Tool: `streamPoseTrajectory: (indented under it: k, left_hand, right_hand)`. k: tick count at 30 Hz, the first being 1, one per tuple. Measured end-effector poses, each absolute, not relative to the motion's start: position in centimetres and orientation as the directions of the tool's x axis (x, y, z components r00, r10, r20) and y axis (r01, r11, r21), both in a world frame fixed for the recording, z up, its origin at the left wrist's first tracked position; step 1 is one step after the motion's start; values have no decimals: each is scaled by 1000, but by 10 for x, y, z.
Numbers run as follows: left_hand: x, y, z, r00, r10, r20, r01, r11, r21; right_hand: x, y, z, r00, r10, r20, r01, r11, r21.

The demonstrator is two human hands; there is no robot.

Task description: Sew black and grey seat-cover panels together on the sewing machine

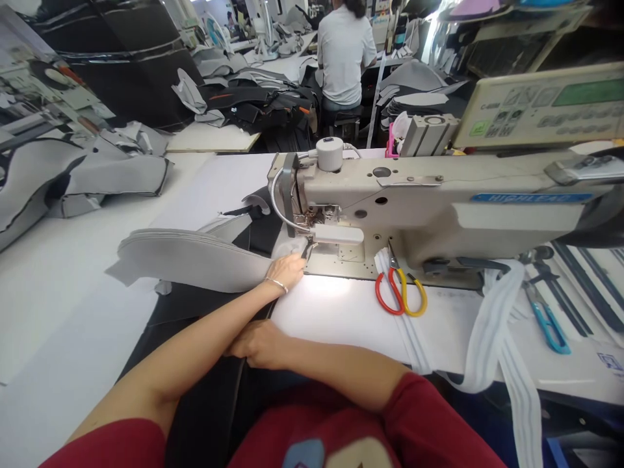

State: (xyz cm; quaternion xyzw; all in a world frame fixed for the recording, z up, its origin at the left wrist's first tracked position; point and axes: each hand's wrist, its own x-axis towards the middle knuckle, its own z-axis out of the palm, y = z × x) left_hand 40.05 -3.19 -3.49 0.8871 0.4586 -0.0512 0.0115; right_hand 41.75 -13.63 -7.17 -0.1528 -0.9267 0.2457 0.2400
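Note:
A beige sewing machine (414,211) stands before me, its needle area on the left end. Close below the needle, my left hand (288,272) is closed on the edge of a grey-and-black fabric piece (195,260); its fingertips are partly hidden. Nearer my body, my right hand (260,344) is curled over the black fabric (205,370) that hangs off the table's front edge, its fingers gripping the cloth. The grey part lies curved to the left of my left wrist. Red-and-yellow-handled scissors (402,292) rest right of the needle, over a white strip.
A white ribbon (492,325) loops over the table's front edge at right. Blue-handled snips (550,325) lie beside it. Grey cut pieces (107,169) are piled at left. A control panel (541,107) stands above the machine. A person in a white shirt (347,55) sits farther back.

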Motion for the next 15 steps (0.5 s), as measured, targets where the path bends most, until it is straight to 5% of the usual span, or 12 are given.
streamPoseTrajectory:
  k: [15]
  left_hand:
    - [419, -12, -32, 591, 804, -68, 801, -595, -74]
  right_hand:
    - [460, -124, -62, -886, 382, 262, 178, 803, -569]
